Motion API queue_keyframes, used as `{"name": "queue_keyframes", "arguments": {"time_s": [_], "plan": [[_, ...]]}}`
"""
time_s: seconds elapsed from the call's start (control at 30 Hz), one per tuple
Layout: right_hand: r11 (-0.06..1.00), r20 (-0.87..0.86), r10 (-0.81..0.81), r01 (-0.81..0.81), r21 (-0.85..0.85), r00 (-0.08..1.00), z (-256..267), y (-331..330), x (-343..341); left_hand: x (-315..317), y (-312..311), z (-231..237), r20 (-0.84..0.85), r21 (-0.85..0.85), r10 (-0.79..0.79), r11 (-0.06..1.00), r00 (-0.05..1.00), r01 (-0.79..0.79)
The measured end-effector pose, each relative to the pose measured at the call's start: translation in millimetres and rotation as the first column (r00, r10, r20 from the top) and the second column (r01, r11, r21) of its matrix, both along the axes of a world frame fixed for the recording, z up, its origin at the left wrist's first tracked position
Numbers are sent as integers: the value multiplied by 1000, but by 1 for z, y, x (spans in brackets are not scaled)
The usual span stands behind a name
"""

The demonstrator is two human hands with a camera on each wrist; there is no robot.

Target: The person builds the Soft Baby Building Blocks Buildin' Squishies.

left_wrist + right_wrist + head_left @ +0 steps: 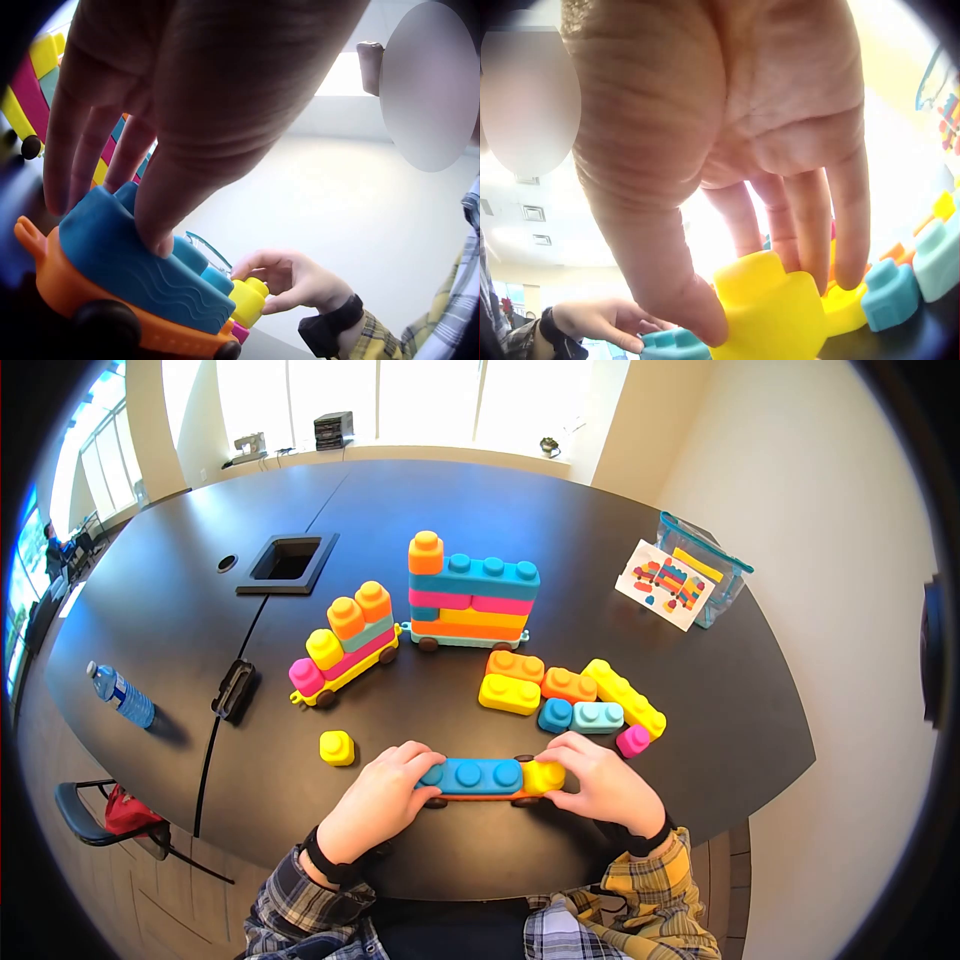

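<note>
A long blue block [480, 778] with wavy sides sits on an orange wheeled base [82, 283] near the table's front edge. My left hand [389, 788] holds the left end of the blue block, thumb on the near side and fingers on the far side. At the other end, my right hand [608, 784] pinches a small yellow block [544, 776] between thumb and fingers, right against the blue block's end. Another single yellow block [337, 748] lies to the left of my left hand.
Beyond stand a yellow-based wagon [345, 650] and a taller teal-based wagon [470, 595]. Loose blocks [570, 685] lie ahead of my right hand. A picture card [665, 585] leans on a clear bag [735, 580]. At left are a water bottle [122, 695] and a black case [235, 690].
</note>
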State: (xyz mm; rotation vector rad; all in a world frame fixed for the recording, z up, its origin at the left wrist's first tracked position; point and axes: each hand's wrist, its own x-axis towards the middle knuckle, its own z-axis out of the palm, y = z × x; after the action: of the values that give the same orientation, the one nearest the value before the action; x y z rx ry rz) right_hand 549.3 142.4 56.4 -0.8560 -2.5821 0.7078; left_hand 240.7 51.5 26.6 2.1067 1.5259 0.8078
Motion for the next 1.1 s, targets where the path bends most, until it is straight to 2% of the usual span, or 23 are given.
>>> {"name": "queue_keyframes", "arguments": {"time_s": [0.73, 1.1], "plan": [[990, -15, -21, 19, -140, 1000, -15, 1, -7, 0, -1, -2, 32, 17, 5, 1000, 999, -5], [998, -11, 12, -12, -67, 1000, -8, 12, -4, 2, -2, -2, 43, 15, 24, 1000, 999, -25]]}}
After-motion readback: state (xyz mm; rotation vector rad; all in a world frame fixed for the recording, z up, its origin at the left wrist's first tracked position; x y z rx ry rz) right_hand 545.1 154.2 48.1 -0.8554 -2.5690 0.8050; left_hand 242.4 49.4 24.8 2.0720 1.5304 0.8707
